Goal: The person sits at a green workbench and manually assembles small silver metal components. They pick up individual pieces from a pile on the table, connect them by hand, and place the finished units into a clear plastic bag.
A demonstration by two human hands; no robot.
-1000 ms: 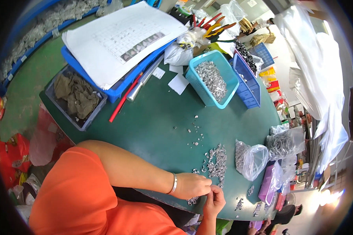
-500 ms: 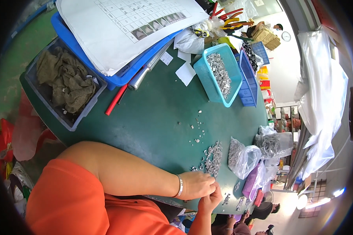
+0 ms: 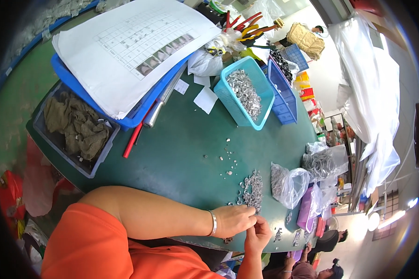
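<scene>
My left hand [image 3: 235, 220], with a silver bracelet at the wrist, reaches in from the left. Its fingers are pinched against those of my right hand [image 3: 258, 235], which comes up from the lower edge. Both hands are closed over the table's near edge, fingertips meeting. Whatever they hold is too small or hidden to make out. Just beyond them lies a pile of small shiny metal pieces [image 3: 252, 188] on the green table [image 3: 181, 158]. A few similar pieces [image 3: 278, 234] form a small cluster to the right of my right hand.
A turquoise basket [image 3: 222, 95] of metal pieces stands beside a blue bin [image 3: 284, 109]. Clear bags [image 3: 291, 186] and a purple container [image 3: 306, 209] are at right. A grey bin [image 3: 94, 168] holds brown cloth [image 3: 74, 125]; printed sheets [image 3: 125, 51] cover a blue tray [image 3: 134, 122]. Co-workers sit lower right.
The view has shifted and tilted slightly, moving the basket and papers leftward in the picture. My hands stay together, the right one turned a little, its fingers curled more visibly.
</scene>
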